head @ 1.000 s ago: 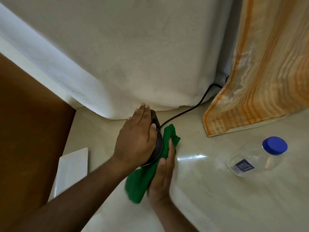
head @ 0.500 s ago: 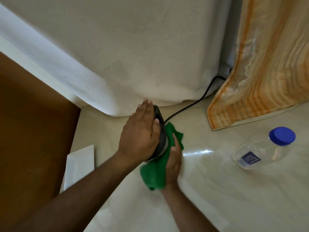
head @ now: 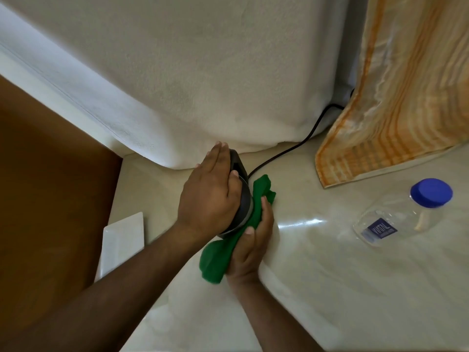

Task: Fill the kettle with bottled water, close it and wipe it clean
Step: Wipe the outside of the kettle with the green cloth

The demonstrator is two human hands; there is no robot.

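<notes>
Near the counter's back edge, the left hand lies flat on the kettle; the right hand, gripping the green cloth, has slid back down its side — wiping continues, bottle capped.

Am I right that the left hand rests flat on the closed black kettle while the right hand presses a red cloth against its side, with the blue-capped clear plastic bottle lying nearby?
Not quite: the cloth is green, not red, as the head view shows. The rest holds: the left hand rests flat on the closed black kettle, the right hand presses the cloth against its side, and the blue-capped clear plastic bottle lies nearby.
</notes>
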